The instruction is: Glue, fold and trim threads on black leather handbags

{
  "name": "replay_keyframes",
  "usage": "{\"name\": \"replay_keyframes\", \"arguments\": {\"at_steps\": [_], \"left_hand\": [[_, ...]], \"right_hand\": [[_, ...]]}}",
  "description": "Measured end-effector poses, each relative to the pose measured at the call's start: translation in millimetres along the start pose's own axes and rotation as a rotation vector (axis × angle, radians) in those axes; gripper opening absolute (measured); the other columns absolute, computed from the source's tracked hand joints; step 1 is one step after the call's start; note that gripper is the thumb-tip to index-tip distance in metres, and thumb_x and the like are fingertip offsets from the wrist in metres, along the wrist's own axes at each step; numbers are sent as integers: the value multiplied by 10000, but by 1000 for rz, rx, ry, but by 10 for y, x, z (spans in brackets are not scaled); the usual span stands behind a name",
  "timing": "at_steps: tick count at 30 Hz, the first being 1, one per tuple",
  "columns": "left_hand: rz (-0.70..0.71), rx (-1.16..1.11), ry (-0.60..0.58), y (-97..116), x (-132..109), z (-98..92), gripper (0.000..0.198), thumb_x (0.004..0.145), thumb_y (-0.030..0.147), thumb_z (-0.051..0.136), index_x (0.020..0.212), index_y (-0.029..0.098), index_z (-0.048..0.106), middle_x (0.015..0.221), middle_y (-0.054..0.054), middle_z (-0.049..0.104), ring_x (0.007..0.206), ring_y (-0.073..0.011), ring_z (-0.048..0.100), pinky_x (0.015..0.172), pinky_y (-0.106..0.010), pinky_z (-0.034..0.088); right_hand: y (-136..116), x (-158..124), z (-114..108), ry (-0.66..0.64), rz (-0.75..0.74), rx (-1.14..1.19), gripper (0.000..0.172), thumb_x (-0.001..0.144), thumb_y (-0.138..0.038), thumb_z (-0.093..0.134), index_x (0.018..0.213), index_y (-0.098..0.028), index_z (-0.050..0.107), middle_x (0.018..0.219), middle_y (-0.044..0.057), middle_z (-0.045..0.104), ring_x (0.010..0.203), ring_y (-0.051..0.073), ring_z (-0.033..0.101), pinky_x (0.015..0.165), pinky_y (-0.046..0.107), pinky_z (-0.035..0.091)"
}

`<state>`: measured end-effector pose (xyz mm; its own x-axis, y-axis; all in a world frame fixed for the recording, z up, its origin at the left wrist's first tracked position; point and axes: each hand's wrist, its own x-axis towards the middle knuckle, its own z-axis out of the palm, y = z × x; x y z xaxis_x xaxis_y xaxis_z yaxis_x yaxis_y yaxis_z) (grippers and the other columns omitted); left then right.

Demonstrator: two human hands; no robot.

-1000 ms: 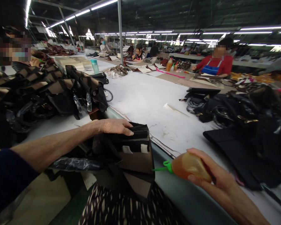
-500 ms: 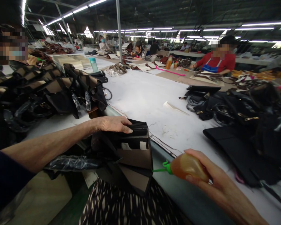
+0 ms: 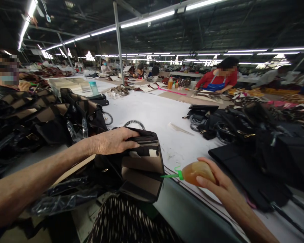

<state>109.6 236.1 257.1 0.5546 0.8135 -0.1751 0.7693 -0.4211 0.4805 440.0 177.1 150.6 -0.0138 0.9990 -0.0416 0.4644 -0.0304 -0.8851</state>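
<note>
My left hand [image 3: 116, 140] grips the upper edge of a black handbag [image 3: 142, 168], thumb on the near side and fingers over the back. The bag is tipped open toward me at the table edge, showing its brown inner panels and two white patches. In my right hand [image 3: 215, 179] is a squeeze bottle [image 3: 198, 172] of amber liquid, held sideways. Its thin green nozzle [image 3: 171, 176] points left, with the tip at the bag's right edge; whether it touches cannot be made out. A plastic-wrapped handle [image 3: 134, 124] loops up behind the bag.
Many black bags [image 3: 45, 114] are piled at the left, and more black bags [image 3: 253, 152] lie on the right of the white table [image 3: 147, 104]. A teal bottle [image 3: 93, 88] stands farther back. Across the table a co-worker in red [image 3: 218, 77] bends over pieces; another person sits far left.
The view has tilted up. The bag has come up over the table edge, and a wrapped handle now shows behind it. The bottle stays beside the bag's right edge.
</note>
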Motion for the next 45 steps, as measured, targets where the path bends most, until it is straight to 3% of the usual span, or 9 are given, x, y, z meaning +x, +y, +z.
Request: {"name": "replay_keyframes", "arguments": {"at_steps": [6,10,14,18,25,32,45], "left_hand": [[90,335,168,264,226,-114,315,860,352,390,1041,170,572,813,-46,617,742,-170,567,674,-226,421],[47,413,251,263,381,37,307,867,348,382,1056,165,541,884,-90,625,820,-217,596,739,-278,447],[16,368,230,200,502,321,285,879,344,368,1037,168,527,943,-108,627,890,-239,603,789,-313,456],[-17,347,166,274,548,513,291,881,311,360,1094,167,497,987,-124,626,929,-260,602,808,-348,460],[-35,291,123,355,590,614,277,872,274,371,1106,184,488,1065,-117,608,1007,-250,573,864,-332,436],[-22,262,146,291,569,739,284,879,321,360,1095,201,501,1028,-111,615,964,-267,586,818,-352,451],[-18,240,148,338,464,891,271,895,315,339,1064,183,505,961,-110,628,1014,-271,562,850,-354,427]], "right_hand": [[75,319,-95,68,-36,212,567,739,-466,587,1211,-205,414,950,53,611,867,253,585,768,367,469],[188,490,-137,99,-65,279,573,741,-456,604,1213,-198,408,947,59,601,845,243,576,715,348,477],[335,594,-133,106,-57,305,568,744,-438,611,1210,-187,406,970,64,588,866,242,569,703,331,482],[491,648,-125,106,-48,298,566,746,-434,611,1214,-187,409,984,61,583,897,250,560,731,342,475],[476,661,-124,160,-51,138,562,723,-424,608,1197,-185,423,965,47,571,922,261,551,847,390,413],[499,663,-59,144,-76,74,538,735,-417,588,1201,-201,429,931,20,582,878,230,558,829,353,409],[318,533,-70,99,-43,-53,550,727,-409,549,1219,-193,432,999,37,568,918,236,545,840,338,403]]}}
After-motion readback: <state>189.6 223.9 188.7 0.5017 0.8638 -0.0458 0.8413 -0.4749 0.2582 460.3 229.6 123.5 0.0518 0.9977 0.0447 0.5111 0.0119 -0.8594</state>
